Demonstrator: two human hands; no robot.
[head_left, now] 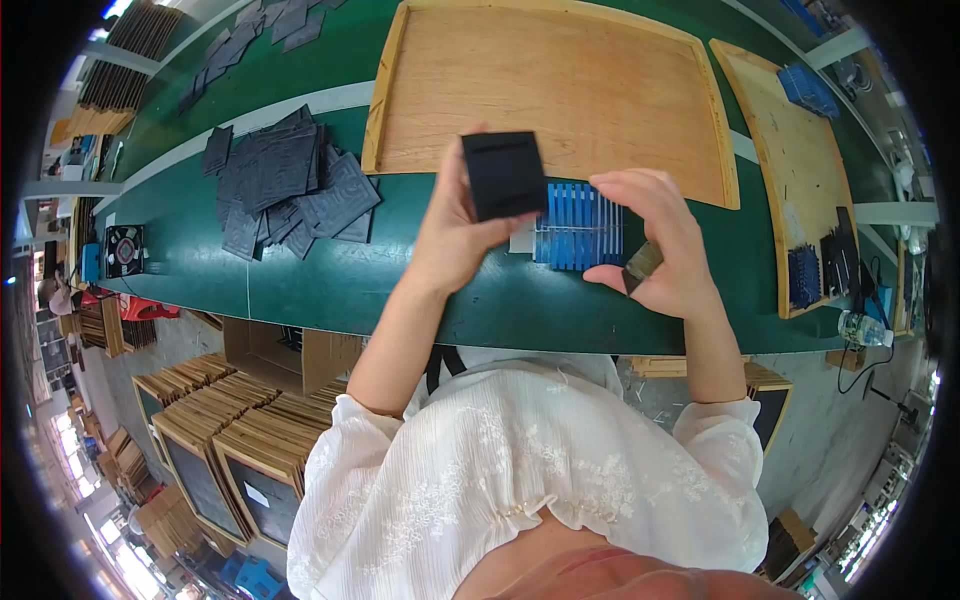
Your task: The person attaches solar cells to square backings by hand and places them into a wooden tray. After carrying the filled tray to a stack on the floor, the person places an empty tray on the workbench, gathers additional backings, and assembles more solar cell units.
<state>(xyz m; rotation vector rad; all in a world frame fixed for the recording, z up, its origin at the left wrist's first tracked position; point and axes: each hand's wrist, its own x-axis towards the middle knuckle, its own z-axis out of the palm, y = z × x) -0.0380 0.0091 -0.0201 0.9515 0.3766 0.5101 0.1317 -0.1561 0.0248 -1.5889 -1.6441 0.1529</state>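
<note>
Grip of the left hand (455, 235) is narrow, holding a black square block (503, 176) by its sides, raised above the green tabletop (400, 310); the fingers behind the block are largely hidden. Grip of the right hand (675, 240) is curved, thumb and forefinger spread apart, with a small olive-and-black piece (643, 265) held at the inner side of the thumb; firmness of that hold cannot be determined. Between the two hands, a blue slatted piece (580, 225) lies on the tabletop, near the right fingertips; contact cannot be confirmed. To the left, dark square plates (270, 185) lie in a loose, overlapping pile. Beyond the hands, a shallow wooden tray (560, 75) shows a bare bottom. Assessment of handling: the block is best held by its edges, level, with its broad face unobstructed and clear of the slats. The small piece should be seated securely before the same thumb and forefinger take on anything else, as a divided hold invites a drop. Pressure on the slats should be even, never sideways, since thin ribs may bend.
</note>
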